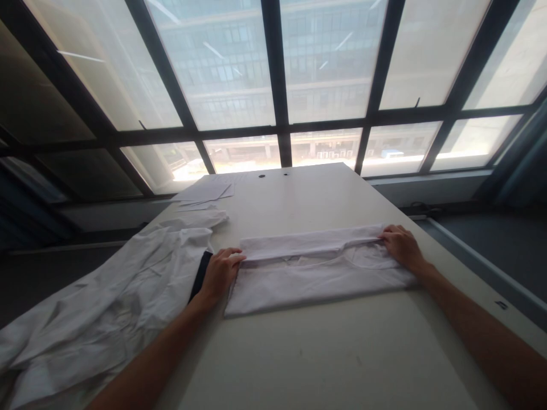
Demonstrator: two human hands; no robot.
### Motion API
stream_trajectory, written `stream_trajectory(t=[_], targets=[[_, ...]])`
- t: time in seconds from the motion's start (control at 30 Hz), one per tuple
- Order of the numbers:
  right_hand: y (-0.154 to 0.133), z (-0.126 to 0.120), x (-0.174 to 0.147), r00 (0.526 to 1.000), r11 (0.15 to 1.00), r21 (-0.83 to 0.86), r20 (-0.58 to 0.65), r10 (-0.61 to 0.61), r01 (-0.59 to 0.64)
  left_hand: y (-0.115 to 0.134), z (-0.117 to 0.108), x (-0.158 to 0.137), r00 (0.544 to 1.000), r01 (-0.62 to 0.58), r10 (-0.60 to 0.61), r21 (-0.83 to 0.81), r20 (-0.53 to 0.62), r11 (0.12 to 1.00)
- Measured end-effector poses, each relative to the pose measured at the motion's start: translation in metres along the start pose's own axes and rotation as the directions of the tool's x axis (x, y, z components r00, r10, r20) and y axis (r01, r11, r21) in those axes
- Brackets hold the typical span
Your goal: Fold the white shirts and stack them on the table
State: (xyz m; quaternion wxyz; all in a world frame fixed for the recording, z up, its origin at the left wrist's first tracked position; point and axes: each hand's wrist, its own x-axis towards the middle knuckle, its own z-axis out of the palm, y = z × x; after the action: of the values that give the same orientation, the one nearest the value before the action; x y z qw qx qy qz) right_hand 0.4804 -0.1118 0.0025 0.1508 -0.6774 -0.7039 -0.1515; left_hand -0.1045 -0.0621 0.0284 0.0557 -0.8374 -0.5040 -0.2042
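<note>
A white shirt (316, 279) lies folded into a wide rectangle on the white table. Its far part is turned over into a band, and a curved edge like a neckline shows at the right. At the band's left end, my left hand (220, 273) is closed with thumb and fingers on the cloth. My right hand (400, 246) pinches the band's right end the same way. The fingertips are partly hidden in the fabric. Just behind my left hand sits a flat black object (200, 276), mostly covered.
Crumpled white cloth (123, 296) heaps along the table's left side and hangs past the edge. Sheets of paper (205, 191) lie at the far left corner. The table (325, 353) reaches to large dark-framed windows (325, 62). A small dark mark (501, 305) is near the right edge.
</note>
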Motion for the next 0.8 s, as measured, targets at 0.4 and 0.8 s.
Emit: stream_trajectory(t=[0.4,0.8], targets=[[0.007,0.008,-0.003,0.996,0.996,0.024,0.023,0.09,-0.09,0.0,-0.001,-0.003,0.999,-0.028,0.029,-0.021,0.024,0.999],[-0.121,0.009,0.053,0.973,0.892,0.397,0.008,0.231,-0.215,0.124,0.03,0.072,0.974,-0.1,0.134,-0.182,0.182,0.978]])
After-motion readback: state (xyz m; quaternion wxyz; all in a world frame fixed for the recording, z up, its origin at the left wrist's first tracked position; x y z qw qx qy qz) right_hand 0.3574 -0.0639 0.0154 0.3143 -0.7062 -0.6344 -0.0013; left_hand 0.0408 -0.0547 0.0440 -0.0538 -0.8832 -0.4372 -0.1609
